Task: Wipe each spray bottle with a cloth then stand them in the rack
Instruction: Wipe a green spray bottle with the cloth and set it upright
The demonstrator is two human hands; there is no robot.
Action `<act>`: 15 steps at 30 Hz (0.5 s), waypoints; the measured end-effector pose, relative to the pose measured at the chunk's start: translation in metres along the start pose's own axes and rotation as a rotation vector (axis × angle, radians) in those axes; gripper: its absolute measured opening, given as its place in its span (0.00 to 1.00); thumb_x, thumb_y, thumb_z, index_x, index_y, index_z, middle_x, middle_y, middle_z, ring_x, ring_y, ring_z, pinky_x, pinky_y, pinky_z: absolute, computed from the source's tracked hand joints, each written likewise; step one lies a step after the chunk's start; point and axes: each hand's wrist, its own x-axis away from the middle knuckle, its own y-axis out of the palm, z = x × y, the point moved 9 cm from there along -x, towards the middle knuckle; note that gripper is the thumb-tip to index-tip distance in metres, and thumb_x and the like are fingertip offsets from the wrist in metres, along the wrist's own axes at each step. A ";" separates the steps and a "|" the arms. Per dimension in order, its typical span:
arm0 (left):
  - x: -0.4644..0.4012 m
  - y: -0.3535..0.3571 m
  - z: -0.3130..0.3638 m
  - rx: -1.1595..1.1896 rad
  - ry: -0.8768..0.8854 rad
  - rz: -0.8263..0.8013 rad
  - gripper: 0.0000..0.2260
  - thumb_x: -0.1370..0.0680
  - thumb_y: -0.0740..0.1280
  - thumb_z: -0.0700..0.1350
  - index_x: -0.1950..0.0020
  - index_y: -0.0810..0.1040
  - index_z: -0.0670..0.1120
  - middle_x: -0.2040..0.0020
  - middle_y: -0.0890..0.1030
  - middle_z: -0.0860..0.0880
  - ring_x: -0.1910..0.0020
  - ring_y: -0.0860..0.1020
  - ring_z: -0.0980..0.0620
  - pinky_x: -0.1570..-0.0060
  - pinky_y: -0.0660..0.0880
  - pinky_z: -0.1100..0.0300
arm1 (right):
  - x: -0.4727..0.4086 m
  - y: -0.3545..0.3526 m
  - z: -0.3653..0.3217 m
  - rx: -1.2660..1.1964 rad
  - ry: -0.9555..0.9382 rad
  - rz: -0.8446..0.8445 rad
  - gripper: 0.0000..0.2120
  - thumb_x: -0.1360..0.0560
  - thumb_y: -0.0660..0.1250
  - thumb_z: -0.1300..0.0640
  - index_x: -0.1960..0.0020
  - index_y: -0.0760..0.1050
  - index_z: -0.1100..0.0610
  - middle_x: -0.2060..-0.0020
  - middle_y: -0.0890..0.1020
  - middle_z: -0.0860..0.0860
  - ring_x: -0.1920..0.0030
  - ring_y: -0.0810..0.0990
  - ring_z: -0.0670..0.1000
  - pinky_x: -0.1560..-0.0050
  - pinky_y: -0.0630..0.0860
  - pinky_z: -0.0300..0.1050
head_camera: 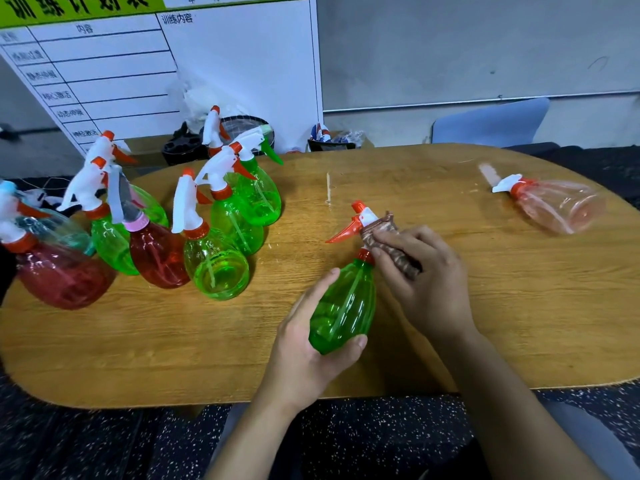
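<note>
1. The step in hand looks like the wiping one: the left hand [304,344] holds a green spray bottle [343,306] over the wooden counter [485,306], and the right hand [426,271] presses a brown cloth [391,247] against its neck and white trigger head.

2. Grip, left: fingers and thumb curl round the bottle's wide lower body, clamped on it. Grip, right: fingers fold over the cloth and pinch it against the head of the bottle.

3. The bottle sits just in front of the person, near the middle of the counter. Its long axis runs from the base, nearest the person, up and away to the head, leaning a little to the right. The orange nozzle tip [358,206] is the far end; the orange trigger lever [343,232] points left.

4. The next move probably calls for drawing the cloth down from the head over the green body while the left hand turns the bottle or shifts its hold, since the palm covers part of the surface.

5. A cluster of green and red spray bottles [156,230] stands at the left; I cannot make out a rack holding them. A pale pink spray bottle [554,202] lies on its side at the far right, likely not yet wiped.
</note>
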 end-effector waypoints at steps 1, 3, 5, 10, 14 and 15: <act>0.000 0.000 -0.001 0.008 -0.004 0.002 0.38 0.26 0.79 0.60 0.19 0.66 0.66 0.21 0.72 0.61 0.21 0.71 0.56 0.24 0.72 0.44 | 0.000 0.006 -0.006 -0.010 -0.048 -0.059 0.14 0.19 0.70 0.47 0.37 0.84 0.52 0.51 0.81 0.47 0.55 0.81 0.45 0.62 0.82 0.46; 0.000 -0.001 -0.002 0.026 -0.016 0.002 0.38 0.26 0.79 0.59 0.19 0.66 0.66 0.21 0.72 0.59 0.22 0.71 0.55 0.25 0.73 0.44 | -0.001 0.015 -0.012 0.005 -0.108 -0.144 0.15 0.19 0.68 0.44 0.38 0.84 0.50 0.51 0.80 0.46 0.56 0.80 0.44 0.64 0.81 0.46; -0.001 -0.001 -0.002 0.029 -0.018 -0.002 0.39 0.26 0.79 0.58 0.19 0.66 0.65 0.21 0.72 0.59 0.21 0.71 0.54 0.24 0.72 0.43 | -0.007 0.011 -0.006 0.033 -0.065 -0.089 0.16 0.20 0.67 0.43 0.39 0.85 0.50 0.52 0.80 0.46 0.57 0.80 0.44 0.65 0.81 0.45; 0.002 0.003 0.001 -0.007 0.002 -0.037 0.38 0.26 0.79 0.59 0.19 0.67 0.65 0.22 0.73 0.58 0.23 0.73 0.54 0.26 0.74 0.43 | -0.024 -0.018 0.015 -0.175 0.211 0.209 0.11 0.19 0.71 0.53 0.38 0.84 0.51 0.50 0.83 0.46 0.51 0.81 0.41 0.52 0.78 0.34; 0.001 0.003 -0.001 0.012 -0.012 -0.028 0.38 0.26 0.79 0.58 0.19 0.67 0.64 0.22 0.72 0.61 0.22 0.71 0.54 0.24 0.72 0.44 | -0.031 0.001 0.011 -0.212 0.211 0.042 0.12 0.18 0.70 0.51 0.36 0.84 0.50 0.52 0.82 0.41 0.51 0.81 0.42 0.55 0.75 0.32; 0.000 0.002 -0.003 0.032 -0.021 -0.025 0.38 0.26 0.80 0.57 0.18 0.67 0.63 0.21 0.72 0.59 0.21 0.71 0.52 0.24 0.71 0.42 | -0.029 0.004 0.015 -0.208 0.224 0.012 0.12 0.18 0.70 0.51 0.36 0.84 0.50 0.53 0.82 0.42 0.53 0.81 0.43 0.57 0.75 0.34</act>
